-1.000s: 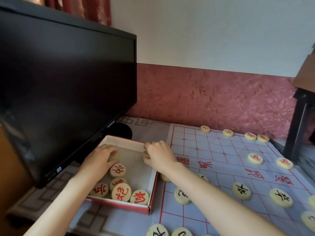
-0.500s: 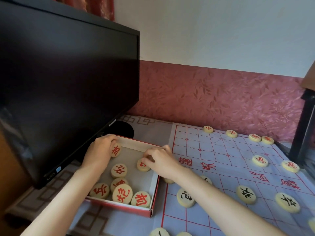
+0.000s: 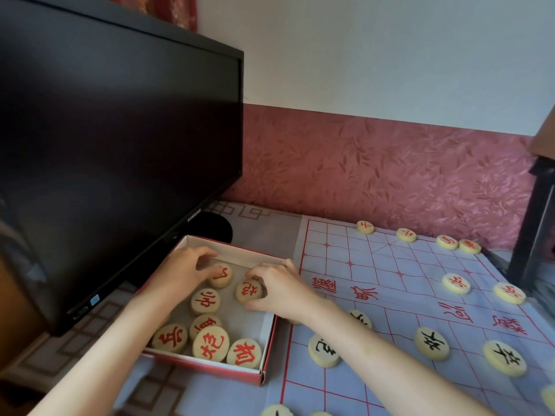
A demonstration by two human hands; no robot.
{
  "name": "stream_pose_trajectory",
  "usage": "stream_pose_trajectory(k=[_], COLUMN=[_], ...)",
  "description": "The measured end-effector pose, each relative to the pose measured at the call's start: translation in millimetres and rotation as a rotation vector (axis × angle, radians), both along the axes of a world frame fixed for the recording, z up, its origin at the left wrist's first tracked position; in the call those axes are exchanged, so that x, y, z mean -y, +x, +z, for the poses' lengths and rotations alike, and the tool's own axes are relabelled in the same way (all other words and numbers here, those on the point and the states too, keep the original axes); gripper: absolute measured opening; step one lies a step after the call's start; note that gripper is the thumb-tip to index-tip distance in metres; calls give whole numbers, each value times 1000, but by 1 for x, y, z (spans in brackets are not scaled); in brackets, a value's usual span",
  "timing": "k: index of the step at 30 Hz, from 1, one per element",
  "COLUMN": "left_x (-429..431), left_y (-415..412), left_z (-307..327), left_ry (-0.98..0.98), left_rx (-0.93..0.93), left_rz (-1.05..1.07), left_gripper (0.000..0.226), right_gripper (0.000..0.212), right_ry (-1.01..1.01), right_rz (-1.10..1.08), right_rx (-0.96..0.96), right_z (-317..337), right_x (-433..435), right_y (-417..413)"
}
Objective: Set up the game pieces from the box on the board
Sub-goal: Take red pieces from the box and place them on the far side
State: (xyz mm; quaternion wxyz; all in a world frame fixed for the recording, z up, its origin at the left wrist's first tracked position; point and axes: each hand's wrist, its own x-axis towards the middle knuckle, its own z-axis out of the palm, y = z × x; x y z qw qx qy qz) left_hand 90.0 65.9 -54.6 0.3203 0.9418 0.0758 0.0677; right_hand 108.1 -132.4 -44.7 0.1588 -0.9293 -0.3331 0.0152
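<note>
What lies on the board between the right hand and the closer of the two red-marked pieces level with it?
Head view: no piece. From the right hand to that piece, the board shows only grid lines and printed red characters.

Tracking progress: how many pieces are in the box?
7 pieces: one at the left hand, one in the right hand, one central, four at the near end. Hands may hide more.

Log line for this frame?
phase: pick from box | left hand: at left piece, grip unclear | right hand: pinches right piece | board: partly set
</note>
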Motion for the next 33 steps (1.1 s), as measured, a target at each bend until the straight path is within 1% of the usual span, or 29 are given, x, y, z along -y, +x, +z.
stream_pose_trajectory(k=[3, 7, 12, 17, 21, 25, 30, 33], left_x=[2, 6, 11, 22, 35, 65, 114, 145], left_y=[-2, 2, 8, 11, 13, 22, 38, 48], left_z=[0, 1, -2, 1, 11, 23, 24, 22], left_ry=[0, 127, 123, 86, 78, 63, 32, 31], left_rx=[-40, -38, -21, 46, 99, 181, 223, 217], left_rz=[-51, -94, -75, -80, -96, -144, -212, -264], left_gripper=[53, 58, 53, 40, 41, 44, 41, 38], right_gripper=[57, 56, 54, 52, 48, 46, 48, 48], right_ry=[13, 42, 67, 164, 202, 281, 241, 256], right_rz=[-9, -32, -42, -80, -103, -169, -246, -299], right_rx=[2, 8, 43, 59, 89, 46, 35, 18], right_z=[-2, -5, -3, 4, 12, 23, 25, 23], right_x=[-2, -4, 0, 11, 28, 52, 95, 124], right_y=[1, 3, 2, 3, 6, 12, 19, 22])
